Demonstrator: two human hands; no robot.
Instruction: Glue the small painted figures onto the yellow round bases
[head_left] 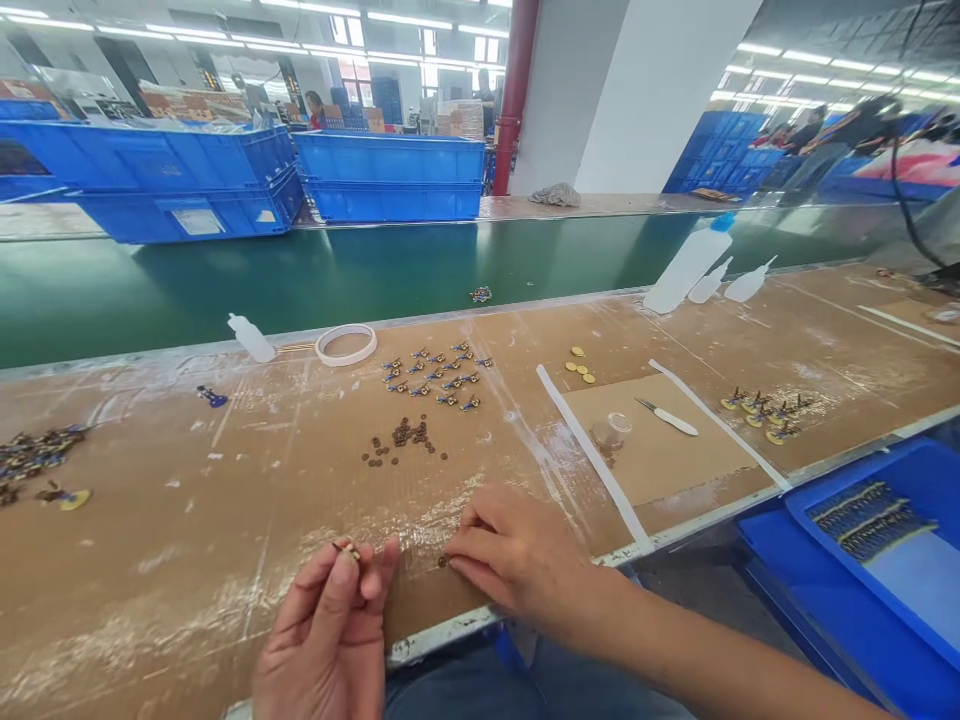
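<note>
So the left hand (322, 620) is pinching a tiny painted piece (350, 551) between thumb and fingertips, just above the near edge of the worktable (187, 520), probably up there because something that small is easier to see and turn in the fingers. The right hand (517, 550) is reaching in from the side with its fingertips pressed together, and they're apparently pinching a brown disc (442, 562) by its rim, I'm guessing so most of its face is staying uncovered. Both hands are sitting near each other, not touching

Just beyond them a loose scatter of brown discs (409, 433) is lying within easy reach, and behind that similar painted pieces (470, 404) are standing in rough rows, likely spaced out so each one's easy to grab. A tape roll (346, 359) and a squeeze bottle (253, 338) are sitting at the back, seemingly out of the way. Over to the right, a white-handled knife (675, 421) and a clear cup (616, 427) are resting on a cardboard sheet (675, 465), maybe to protect the surface. Further out, blue crates (390, 165) are standing across the green belt (375, 270)
</note>
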